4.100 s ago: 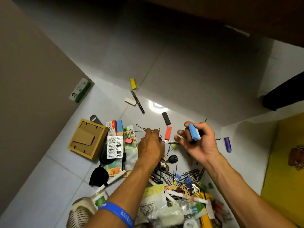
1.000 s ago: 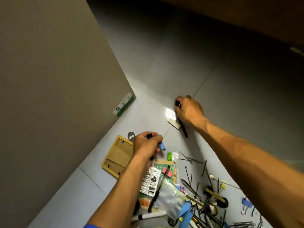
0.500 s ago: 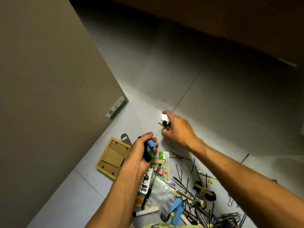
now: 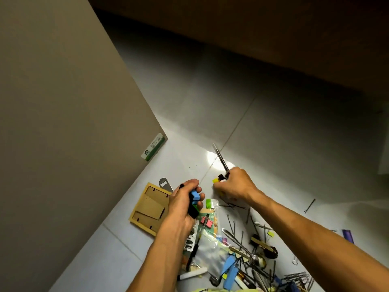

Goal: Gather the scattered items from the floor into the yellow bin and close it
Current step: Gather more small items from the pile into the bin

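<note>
Early stage: left hand [image 4: 185, 199] grips blocks [image 4: 194, 198], right hand [image 4: 235, 186] pinches stick [image 4: 221, 159] and block bits, near pile [image 4: 237, 247] remains, bin unseen.

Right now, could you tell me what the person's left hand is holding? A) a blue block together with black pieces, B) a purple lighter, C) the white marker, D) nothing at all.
A: the left hand grips a blue block along with black pieces, fingers curled round them.
</note>
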{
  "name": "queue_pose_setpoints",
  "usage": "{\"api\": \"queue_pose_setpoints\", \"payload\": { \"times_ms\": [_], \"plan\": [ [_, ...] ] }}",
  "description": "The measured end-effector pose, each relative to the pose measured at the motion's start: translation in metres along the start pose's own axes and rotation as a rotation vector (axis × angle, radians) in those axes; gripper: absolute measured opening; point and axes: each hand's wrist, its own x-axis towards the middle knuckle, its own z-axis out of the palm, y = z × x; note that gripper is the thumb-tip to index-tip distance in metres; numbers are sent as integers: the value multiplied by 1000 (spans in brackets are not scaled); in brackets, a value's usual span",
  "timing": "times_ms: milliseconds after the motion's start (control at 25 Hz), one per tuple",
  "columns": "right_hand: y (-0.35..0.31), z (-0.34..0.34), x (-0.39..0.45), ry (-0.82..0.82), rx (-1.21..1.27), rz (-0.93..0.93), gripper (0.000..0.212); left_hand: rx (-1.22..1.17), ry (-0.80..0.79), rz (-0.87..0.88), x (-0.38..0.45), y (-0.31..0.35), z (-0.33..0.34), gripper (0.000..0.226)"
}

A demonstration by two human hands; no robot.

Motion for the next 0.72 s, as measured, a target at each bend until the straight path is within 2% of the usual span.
{"api": "queue_pose_setpoints", "payload": {
  "times_ms": [80, 120, 200, 280, 400, 520, 600, 720],
  "plan": [
    [6, -21, -31, -102, 538, 57, 17, -36, -14, 24, -12, -8, 14, 11],
    [8, -32, -48, -123, 730, 35, 17, -71, -39, 33, -18, -14, 24, 11],
    [11, -62, -85, -120, 986, -54, 32, -148, -165, 42, -41, -32, 59, 16],
    [17, -98, -132, -31, 1209, -133, 39, -203, -347, 55, -80, -59, 106, 21],
    [43, -150, -221, 266, 1470, -294, 39, -250, -561, 81, -159, -115, 174, 25],
    [87, -184, -308, 625, 1621, -427, 31, -211, -681, 37, -236, -188, 222, 26],
    [130, -203, -364, 875, 1706, -420, 33, -184, -758, -90, -289, -250, 246, 28],
    [183, -220, -418, 1113, 1816, -342, 35, -58, -761, -182, -331, -321, 271, 49]
  ]
}}
